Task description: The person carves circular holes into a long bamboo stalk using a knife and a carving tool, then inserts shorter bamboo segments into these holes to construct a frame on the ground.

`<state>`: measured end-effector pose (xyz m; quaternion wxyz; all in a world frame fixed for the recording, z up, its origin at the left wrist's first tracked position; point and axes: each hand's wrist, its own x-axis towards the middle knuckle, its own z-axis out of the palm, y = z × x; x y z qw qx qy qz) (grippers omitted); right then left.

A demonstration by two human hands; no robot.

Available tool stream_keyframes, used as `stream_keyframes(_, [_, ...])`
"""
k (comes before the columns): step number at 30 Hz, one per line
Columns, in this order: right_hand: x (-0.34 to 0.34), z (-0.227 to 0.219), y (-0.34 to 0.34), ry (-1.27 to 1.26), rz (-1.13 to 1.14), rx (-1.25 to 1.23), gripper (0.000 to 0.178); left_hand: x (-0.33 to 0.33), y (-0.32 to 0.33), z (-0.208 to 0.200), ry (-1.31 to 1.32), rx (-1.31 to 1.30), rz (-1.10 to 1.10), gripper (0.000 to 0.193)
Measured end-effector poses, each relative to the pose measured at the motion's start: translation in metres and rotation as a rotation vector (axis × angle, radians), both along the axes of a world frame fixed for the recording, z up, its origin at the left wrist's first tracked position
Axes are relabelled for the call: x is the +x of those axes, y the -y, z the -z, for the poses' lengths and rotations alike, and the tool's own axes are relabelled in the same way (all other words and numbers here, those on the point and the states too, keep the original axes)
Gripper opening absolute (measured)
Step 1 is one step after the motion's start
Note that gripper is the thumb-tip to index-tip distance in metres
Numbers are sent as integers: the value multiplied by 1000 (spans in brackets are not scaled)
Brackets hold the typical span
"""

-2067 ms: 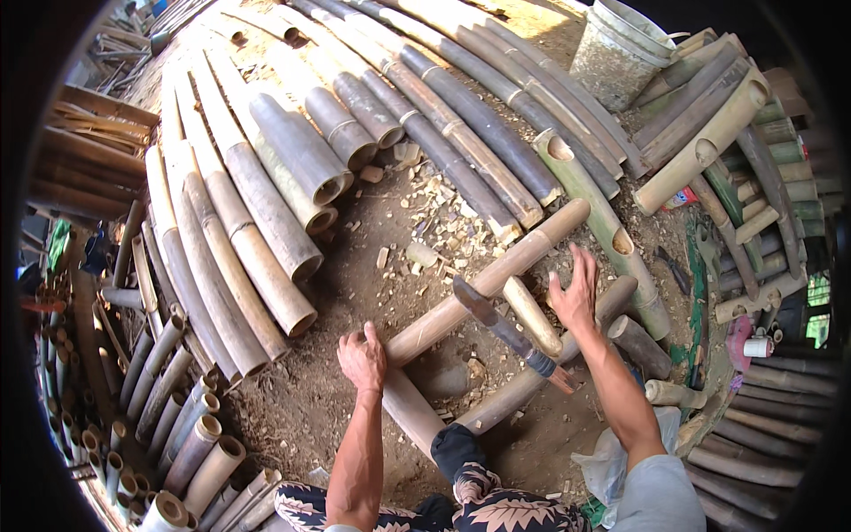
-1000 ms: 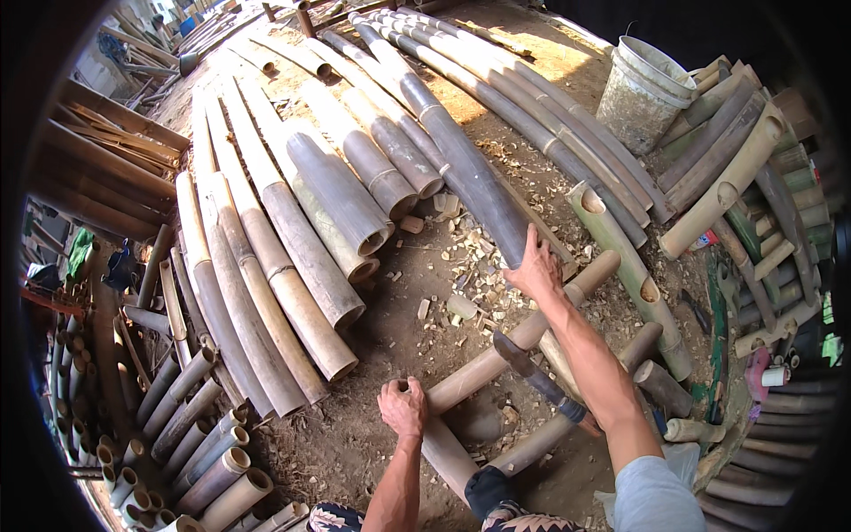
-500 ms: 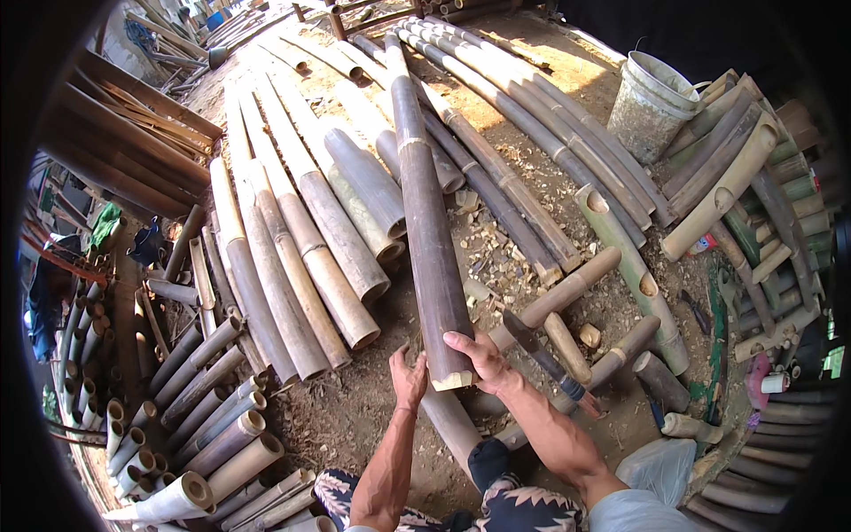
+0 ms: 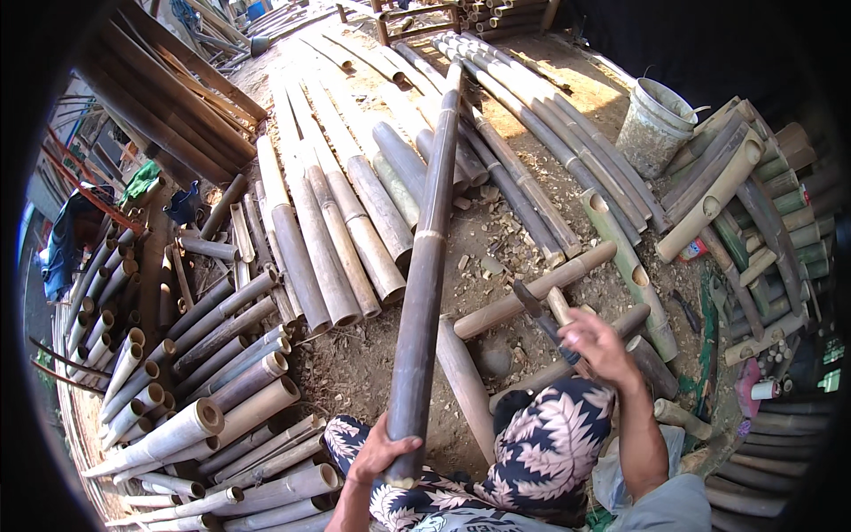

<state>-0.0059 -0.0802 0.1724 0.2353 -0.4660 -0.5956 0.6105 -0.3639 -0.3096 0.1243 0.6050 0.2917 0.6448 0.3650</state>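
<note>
My left hand [image 4: 387, 449] is closed round the near end of a long dark bamboo pole [image 4: 425, 253]. The pole slants up and away, its far end over other poles on the ground. To the right, my right hand [image 4: 601, 346] is above a machete [image 4: 537, 312] and a short pale bamboo piece [image 4: 559, 306]. It hides the lower end of that piece and part of the machete's handle. Its fingers look bent, but whether they touch or grip either one cannot be made out. Crossed bamboo lengths [image 4: 532, 293] lie under the machete.
Bamboo poles [image 4: 328, 222] lie in rows ahead on the dirt. Cut tubes [image 4: 239, 390] are stacked at the left. A dirty white bucket [image 4: 656, 129] stands at the far right. Nearer is a green bamboo with cut holes [image 4: 629, 275]. Wood chips [image 4: 496, 239] litter the ground.
My right hand has let go of the pole and moved right, over the machete and short piece. My left hand now grips the pole's end, which has come nearer and to the left.
</note>
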Motion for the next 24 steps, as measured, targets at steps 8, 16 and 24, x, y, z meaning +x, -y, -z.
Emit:
stream_keyframes(8, [-145,-34,57,-323,319,62,106,-63,161,-169,-372,-617,329,107])
stream_keyframes(16, [-306,59,160,-453,339,-744,100,-38,192,-93,-231,21,-647,105])
stream_keyframes(24, [-275,6,269,-433,-271,-558,68,0,210,-13,235,817,-1003,89])
